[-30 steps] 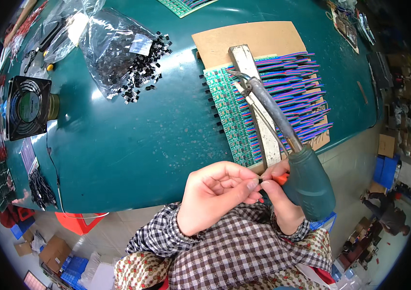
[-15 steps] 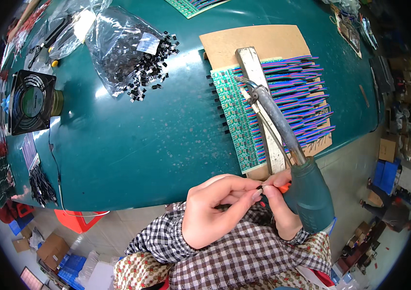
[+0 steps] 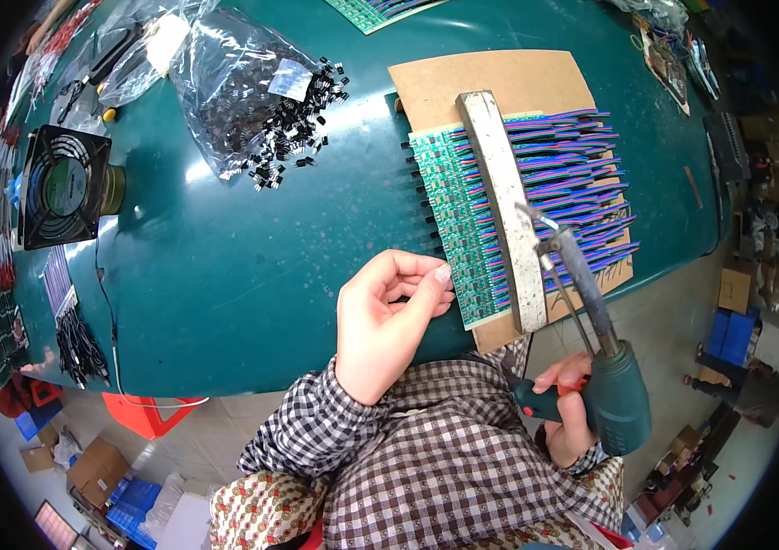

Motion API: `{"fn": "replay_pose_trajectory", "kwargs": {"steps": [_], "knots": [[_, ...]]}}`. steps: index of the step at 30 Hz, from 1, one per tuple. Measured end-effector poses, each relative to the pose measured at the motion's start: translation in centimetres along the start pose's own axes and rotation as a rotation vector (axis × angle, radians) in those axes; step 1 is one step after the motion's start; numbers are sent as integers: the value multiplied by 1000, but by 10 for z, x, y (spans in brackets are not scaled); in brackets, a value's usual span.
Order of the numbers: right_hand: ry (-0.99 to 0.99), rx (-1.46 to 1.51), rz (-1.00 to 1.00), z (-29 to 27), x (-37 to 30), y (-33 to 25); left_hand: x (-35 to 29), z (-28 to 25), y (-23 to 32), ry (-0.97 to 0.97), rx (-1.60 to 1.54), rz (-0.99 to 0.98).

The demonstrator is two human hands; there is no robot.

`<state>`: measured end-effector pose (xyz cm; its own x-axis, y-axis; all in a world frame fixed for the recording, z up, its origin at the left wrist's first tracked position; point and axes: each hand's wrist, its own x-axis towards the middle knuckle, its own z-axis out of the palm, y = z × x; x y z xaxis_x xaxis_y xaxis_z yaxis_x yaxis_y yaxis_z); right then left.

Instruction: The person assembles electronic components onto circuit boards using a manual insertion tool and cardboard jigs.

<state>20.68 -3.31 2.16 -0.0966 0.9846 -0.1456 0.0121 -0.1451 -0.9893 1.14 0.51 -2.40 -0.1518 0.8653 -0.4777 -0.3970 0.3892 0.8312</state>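
Observation:
My left hand (image 3: 391, 321) is closed in a pinch at the near left edge of a panel of green circuit boards (image 3: 449, 197). Whatever sits between its fingertips is hidden. Small black parts stick out along the panel's left edge. My right hand (image 3: 570, 423) grips a soldering gun (image 3: 621, 403) with a dark green body and an orange-red trigger. The gun's metal tube points up and left, its tip over a worn metal bar (image 3: 502, 197) that lies across the boards. Blue, red and black wires (image 3: 568, 165) fan out rightward from under the bar.
A brown board (image 3: 490, 78) lies under the panel. Small black components (image 3: 293, 128) spill from a clear plastic bag (image 3: 224, 82). A square black fan (image 3: 64, 188) stands at the left, with a bundle of leads (image 3: 77, 339) nearby. More circuit boards (image 3: 375, 11) lie at the far edge.
My hands have parted from a small dark part held between them. My left hand has risen to the panel's edge; my right hand has lowered with the soldering gun, its tip shifting right and nearer.

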Motion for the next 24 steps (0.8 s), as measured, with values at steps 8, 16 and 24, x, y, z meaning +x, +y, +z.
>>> {"fn": "replay_pose_trajectory", "kwargs": {"steps": [8,16,24], "knots": [[-26,99,154,-21,-24,11,5,2,-3,26,-119,-33],[-64,-5,154,-24,-27,18,6,2,-1,26,-120,-57],[-95,-48,133,-21,-24,21,7,2,-4,33,-99,-30]]}}
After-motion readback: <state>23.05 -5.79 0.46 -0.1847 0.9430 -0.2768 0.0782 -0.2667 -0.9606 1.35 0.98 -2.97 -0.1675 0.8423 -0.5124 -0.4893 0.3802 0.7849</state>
